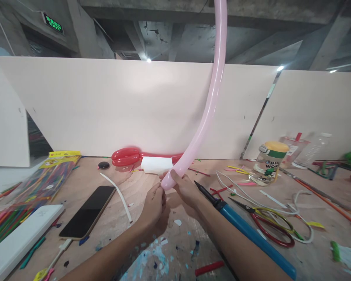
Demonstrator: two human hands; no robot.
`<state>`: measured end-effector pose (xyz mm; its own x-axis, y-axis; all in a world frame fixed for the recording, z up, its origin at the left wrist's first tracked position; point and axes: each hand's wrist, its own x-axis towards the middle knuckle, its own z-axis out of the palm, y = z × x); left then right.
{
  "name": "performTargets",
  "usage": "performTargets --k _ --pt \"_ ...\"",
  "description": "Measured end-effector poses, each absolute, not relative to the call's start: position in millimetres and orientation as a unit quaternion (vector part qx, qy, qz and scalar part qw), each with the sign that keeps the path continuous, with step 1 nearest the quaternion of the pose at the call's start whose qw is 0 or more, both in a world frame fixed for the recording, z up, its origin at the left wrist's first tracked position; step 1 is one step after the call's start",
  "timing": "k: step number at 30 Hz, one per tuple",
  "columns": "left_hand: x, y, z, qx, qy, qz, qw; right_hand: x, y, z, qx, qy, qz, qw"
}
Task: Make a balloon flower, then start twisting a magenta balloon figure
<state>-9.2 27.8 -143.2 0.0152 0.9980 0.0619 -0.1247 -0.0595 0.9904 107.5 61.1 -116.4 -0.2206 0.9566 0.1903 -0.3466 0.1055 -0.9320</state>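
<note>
A long inflated pink balloon (211,97) curves up from my hands and out of the top of the view. My right hand (185,186) wraps around its lower end. My left hand (154,203) pinches the balloon's tip right beside it. Both hands hover just above a worn wooden table (134,218). A blue balloon hand pump (245,228) lies under my right forearm, its black nozzle pointing toward my hands.
A black phone (88,211) on a cable lies left of my hands, with a bag of coloured balloons (32,187) and a white slab (20,238) farther left. Red-handled scissors (266,222), white cables, a jar (268,162) and cups sit right. A red balloon (125,156) and white box (156,164) lie by the white back panel.
</note>
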Motion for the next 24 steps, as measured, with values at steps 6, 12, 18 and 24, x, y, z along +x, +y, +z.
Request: performTargets --k 6,12,18,24 --pt "-7.9 26.3 -141.6 0.529 0.451 0.521 0.496 108.3 58.4 -113.1 -0.355 -0.536 0.531 0.552" --pt "-5.9 20.0 -128.3 0.53 0.448 0.478 0.538 103.5 55.6 -110.9 -0.364 -0.51 0.54 0.563" --pt "-20.6 29.6 -114.8 0.466 0.321 0.481 0.67 95.2 48.3 -104.9 -0.32 -0.488 0.624 0.519" --pt "-26.9 35.9 -112.7 0.48 0.306 0.474 0.672 91.0 45.3 -105.2 -0.261 -0.49 0.695 0.457"
